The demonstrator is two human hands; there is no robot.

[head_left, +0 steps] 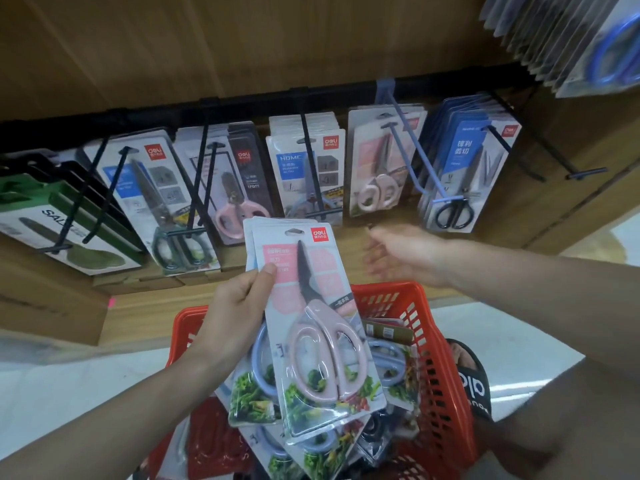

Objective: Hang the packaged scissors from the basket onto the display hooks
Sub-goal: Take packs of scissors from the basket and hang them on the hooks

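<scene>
My left hand (239,299) grips a small stack of packaged scissors (311,327) over the red basket (436,358); the front pack shows pink-handled scissors, and blue-handled packs sit behind it. My right hand (405,254) hovers empty and blurred, fingers loosely spread, just below the display row. Straight above it a blue hook (405,143) carries matching pink scissors packs (377,168). More packs of scissors lie in the basket (388,362).
Black hooks hold other packs along the rail: HOME scissors (304,168), dark blue packs (467,168), pink scissors in a dark pack (228,181), grey shears (156,195), green boxes (52,216). One bare black hook (585,173) juts out at right. Packs hang overhead (571,39). A sandalled foot (471,379) stands beside the basket.
</scene>
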